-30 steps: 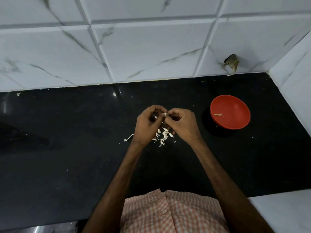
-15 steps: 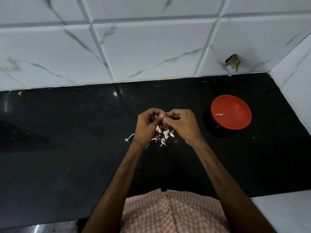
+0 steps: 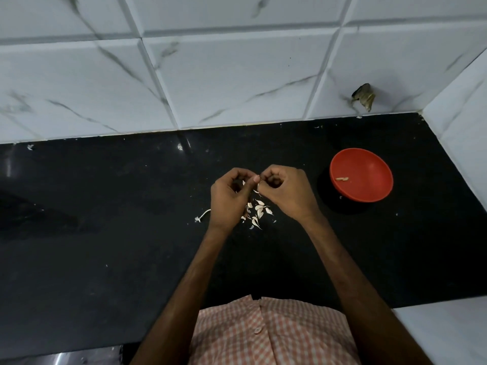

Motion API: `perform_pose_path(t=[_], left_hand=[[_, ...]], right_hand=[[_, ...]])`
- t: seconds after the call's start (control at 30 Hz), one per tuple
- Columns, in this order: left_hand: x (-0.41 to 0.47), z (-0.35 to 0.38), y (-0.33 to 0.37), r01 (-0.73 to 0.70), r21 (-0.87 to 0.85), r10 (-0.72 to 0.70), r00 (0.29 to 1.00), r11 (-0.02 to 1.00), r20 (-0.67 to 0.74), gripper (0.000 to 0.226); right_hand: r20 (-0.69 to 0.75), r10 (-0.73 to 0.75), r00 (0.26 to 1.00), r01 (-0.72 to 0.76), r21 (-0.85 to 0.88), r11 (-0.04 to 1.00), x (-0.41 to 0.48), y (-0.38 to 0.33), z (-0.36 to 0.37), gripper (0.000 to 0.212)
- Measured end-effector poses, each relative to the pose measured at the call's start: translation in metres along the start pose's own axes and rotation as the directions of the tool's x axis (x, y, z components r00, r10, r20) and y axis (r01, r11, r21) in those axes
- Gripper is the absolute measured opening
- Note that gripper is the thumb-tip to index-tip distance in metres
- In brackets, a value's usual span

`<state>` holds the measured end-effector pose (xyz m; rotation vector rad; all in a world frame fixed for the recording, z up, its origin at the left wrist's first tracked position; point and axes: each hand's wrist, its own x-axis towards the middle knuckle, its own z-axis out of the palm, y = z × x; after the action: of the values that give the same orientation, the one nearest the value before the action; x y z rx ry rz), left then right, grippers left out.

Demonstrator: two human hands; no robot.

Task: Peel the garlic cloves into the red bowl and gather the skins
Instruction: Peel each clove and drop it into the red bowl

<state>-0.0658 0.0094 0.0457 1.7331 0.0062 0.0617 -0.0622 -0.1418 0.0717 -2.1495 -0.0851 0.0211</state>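
Two grips work together: the left grip point(image 3: 232, 198) and right grip point(image 3: 287, 193) both pinch one garlic clove point(image 3: 258, 185), mostly hidden between their fingertips. Skins point(image 3: 259, 212) lie on the desk point(image 3: 105, 206) just under the grips. The red bowl point(image 3: 369, 159), holding one peeled clove point(image 3: 342, 178), sits well right of the right grip. A slipping nail could flick the clove away, or scatter the light skins wider.
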Motion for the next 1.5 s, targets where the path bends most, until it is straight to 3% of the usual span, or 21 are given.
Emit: perform_pose_path(t=[0.1,0.3,0.43,0.63,0.87,1.23,1.5], left_hand=[[-0.002,0.004,0.004,-0.102,0.164,0.11,0.993,0.981,-0.038,0.004],[0.004,0.003,0.009,-0.205,0.395,0.196,0.979,0.896,0.063,0.01],[0.004,0.002,0.007,-0.153,0.332,0.133,0.988,0.931,0.081,0.012],[0.002,0.004,0.005,-0.008,0.13,0.005,1.0,0.992,0.028,0.013],[0.001,0.001,0.002,-0.018,0.046,0.018,1.0,0.999,-0.002,0.015],[0.004,-0.009,-0.004,-0.027,0.076,0.019,0.994,0.997,0.107,0.02],[0.005,-0.012,-0.006,-0.044,0.082,0.037,0.995,0.996,0.093,0.019]], right_hand=[[-0.04,-0.038,0.999,0.035,-0.062,0.997,0.0,-0.002,0.002,0.033],[-0.077,-0.039,0.996,0.031,-0.11,0.993,0.0,0.001,0.004,0.014],[-0.049,-0.006,0.999,0.004,-0.034,0.999,-0.001,0.003,0.003,0.023],[0.0,0.087,0.996,-0.085,0.189,0.978,0.0,0.006,0.004,0.006],[0.067,0.123,0.99,-0.137,0.269,0.953,-0.001,0.002,0.004,0.011],[0.068,0.065,0.996,-0.075,0.167,0.983,-0.001,0.007,0.006,0.009],[0.09,-0.001,0.996,-0.009,0.116,0.993,0.001,0.005,0.007,0.003]])
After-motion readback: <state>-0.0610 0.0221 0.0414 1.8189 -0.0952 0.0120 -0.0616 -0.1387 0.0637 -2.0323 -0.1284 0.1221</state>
